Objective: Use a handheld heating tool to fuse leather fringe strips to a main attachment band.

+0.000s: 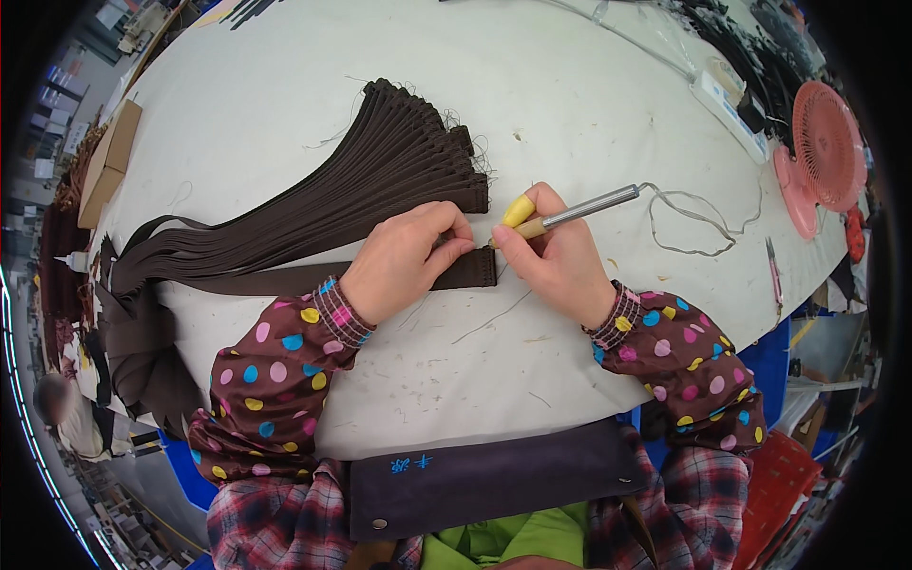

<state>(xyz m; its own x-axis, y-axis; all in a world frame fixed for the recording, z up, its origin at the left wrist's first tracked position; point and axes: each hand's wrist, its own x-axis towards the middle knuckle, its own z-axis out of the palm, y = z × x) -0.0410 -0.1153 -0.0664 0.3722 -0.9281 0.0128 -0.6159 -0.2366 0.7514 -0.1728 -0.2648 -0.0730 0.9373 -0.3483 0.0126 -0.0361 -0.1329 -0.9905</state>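
A dark brown webbing strap (472, 270) lies across the white table, its stitched end toward the right. My left hand (404, 258) rests over this strap, thumb and forefinger pinched at the upper corner of its end; whatever is between the fingertips is too small to make out. In my right hand (560, 263) is a soldering-iron-like pen (594, 204) with a metal barrel, a wooden grip and a cord. Its tip points down at the strap's end, close to my left fingertips. A yellow finger cover (518, 211) sits on a right finger. Beyond the hands, several matching straps (380, 161) are fanned out.
The straps' other ends hang in a bundle (142, 332) at the table's left edge. A cardboard box (109, 163) stands at far left. To the right are a pink fan (828, 147), a white power strip (730, 116) and tweezers (774, 271). The pen's cord (698, 251) loops nearby.
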